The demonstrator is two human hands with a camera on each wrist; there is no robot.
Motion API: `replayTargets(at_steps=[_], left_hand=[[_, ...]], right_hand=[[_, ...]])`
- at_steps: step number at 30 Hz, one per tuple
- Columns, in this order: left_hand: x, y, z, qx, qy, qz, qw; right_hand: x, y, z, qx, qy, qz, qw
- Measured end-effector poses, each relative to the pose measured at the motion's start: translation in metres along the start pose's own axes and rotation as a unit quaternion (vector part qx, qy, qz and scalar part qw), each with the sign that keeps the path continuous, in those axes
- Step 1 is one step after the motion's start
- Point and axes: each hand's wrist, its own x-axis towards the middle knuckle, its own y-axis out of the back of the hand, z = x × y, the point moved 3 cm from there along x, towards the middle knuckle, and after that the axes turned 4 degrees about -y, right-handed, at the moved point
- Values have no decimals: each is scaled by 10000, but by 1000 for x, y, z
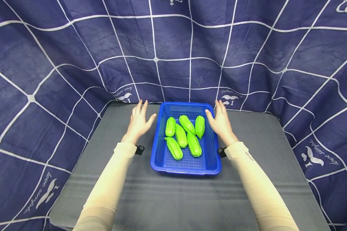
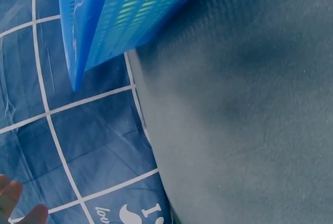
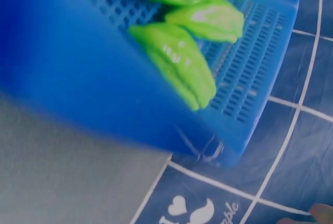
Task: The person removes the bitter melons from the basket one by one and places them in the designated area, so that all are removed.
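Observation:
A blue plastic basket [image 1: 186, 171] with perforated walls stands on the grey table, holding several bright green, ridged, elongated vegetables [image 1: 194, 144] that look like bitter melons or similar. To the left of the basket, my left hand [image 1: 138, 122] is held apart from it with fingers straight and thumb spread. My right hand [image 1: 220, 123] is at the basket's right rim, fingers extended; whether it touches the rim cannot be told. Neither hand holds anything. In the left wrist view the basket's side [image 2: 130, 15] shows, with fingertips at the lower left. The right wrist view shows the green vegetables [image 3: 179, 65] inside.
The grey tabletop [image 1: 173, 202] extends around the basket on all sides. A dark blue curtain [image 1: 173, 41] with white grid lines hangs behind and at both sides of the table. Black straps with small devices [image 1: 139, 149] are on the wrists.

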Motion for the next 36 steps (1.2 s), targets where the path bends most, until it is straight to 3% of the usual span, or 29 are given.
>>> replayTargets(at_steps=[15,21,30,36], left_hand=[[-18,-22,1,-639,426,-709,9945],[-23,-27,5,-792,409,-844,9924],[-29,-33,6,-896,661,-1218,9863],[-33,-38,6,-982,750,-1399,9824]], right_hand=[[-3,-30,-9,553,-508,-413,9963],[-1,-41,-7,485,-845,-583,9935],[0,-53,2,357,-1360,-913,9858],[-1,-62,7,395,-1467,-1085,9824]])
